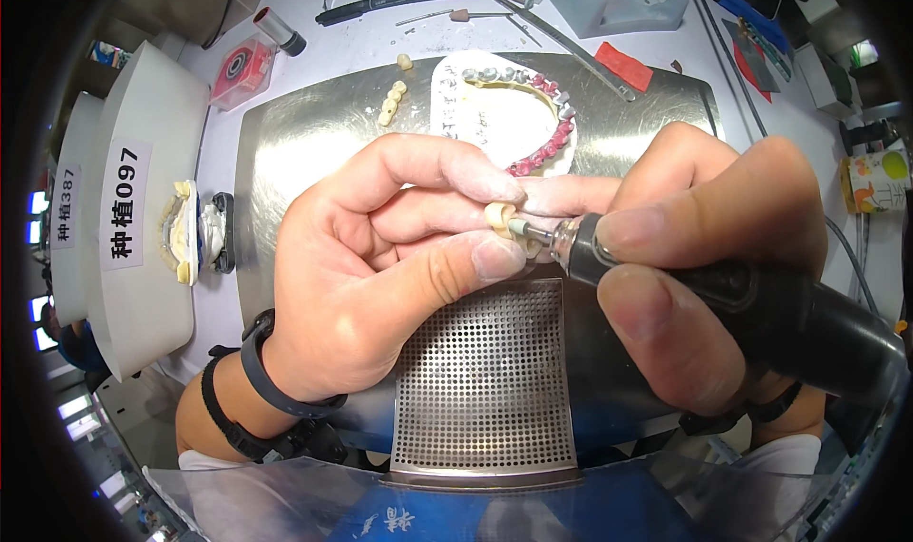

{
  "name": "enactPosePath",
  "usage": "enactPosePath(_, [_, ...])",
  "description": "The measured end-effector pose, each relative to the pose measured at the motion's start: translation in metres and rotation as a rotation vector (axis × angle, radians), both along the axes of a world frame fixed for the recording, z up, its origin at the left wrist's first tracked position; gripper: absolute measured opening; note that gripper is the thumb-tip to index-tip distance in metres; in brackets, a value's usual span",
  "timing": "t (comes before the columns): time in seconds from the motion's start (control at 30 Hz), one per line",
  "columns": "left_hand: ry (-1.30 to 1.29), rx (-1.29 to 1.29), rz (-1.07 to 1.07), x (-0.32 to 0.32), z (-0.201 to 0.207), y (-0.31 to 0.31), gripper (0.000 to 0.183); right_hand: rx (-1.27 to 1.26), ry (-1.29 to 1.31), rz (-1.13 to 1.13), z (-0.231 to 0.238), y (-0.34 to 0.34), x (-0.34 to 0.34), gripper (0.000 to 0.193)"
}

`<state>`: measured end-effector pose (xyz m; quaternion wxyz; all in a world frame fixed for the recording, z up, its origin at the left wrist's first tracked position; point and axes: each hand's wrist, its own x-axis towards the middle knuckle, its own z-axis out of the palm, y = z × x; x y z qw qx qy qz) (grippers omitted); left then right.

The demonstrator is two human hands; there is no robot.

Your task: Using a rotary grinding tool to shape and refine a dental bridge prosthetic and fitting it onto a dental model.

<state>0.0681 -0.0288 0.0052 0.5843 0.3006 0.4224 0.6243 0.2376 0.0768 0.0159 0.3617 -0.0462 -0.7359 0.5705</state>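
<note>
From my end of the feed, I have the left hand (371, 247) pinching a small cream tooth piece (497, 217) between thumb and fingertips, just right of the centre of the frame. The right hand (737, 195) grips a black handpiece (761, 304) like a pen, its slim shank pointing left. The greenish tip (517, 226) meets the piece, or sits right beside it; I cannot tell which, nor whether it is spinning. The two hands are close together, and a right finger reaches behind the work, seemingly against the left fingertips.

My main worry is the pinch: the piece is tiny and the fingertips look dusty, so a sideways push from the tip could twist it loose. If it slipped, I judge it could drop toward the perforated metal plate (480, 380) below or the dental model (452, 114) behind. The left thumb lies very near the tip, so a skid off the edge could catch bare skin. Pressing too long in one spot might thin or chip the wall. I would also watch the loose row of cream teeth (391, 104) in the upper middle, where a careless knuckle could knock it.
</note>
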Motion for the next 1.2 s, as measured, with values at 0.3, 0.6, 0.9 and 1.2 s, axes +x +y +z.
enactPosePath(0.3, [0.021, -0.014, 0.011, 0.0, 0.0, 0.0, 0.034, -0.069, -0.05, -0.085, -0.009, -0.003, 0.008, 0.029])
enactPosePath(0.6, [-0.027, -0.028, 0.001, -0.001, 0.002, 0.0, 0.035, -0.317, -0.116, -0.199, 0.016, -0.02, 0.005, 0.026])
enactPosePath(0.9, [0.034, -0.007, -0.01, -0.004, -0.006, -0.002, 0.032, -0.176, -0.004, -0.052, -0.005, -0.01, 0.006, 0.025])
enactPosePath(1.2, [0.067, 0.007, -0.036, -0.006, -0.007, -0.002, 0.032, -0.167, -0.036, -0.082, -0.002, -0.011, 0.006, 0.024])
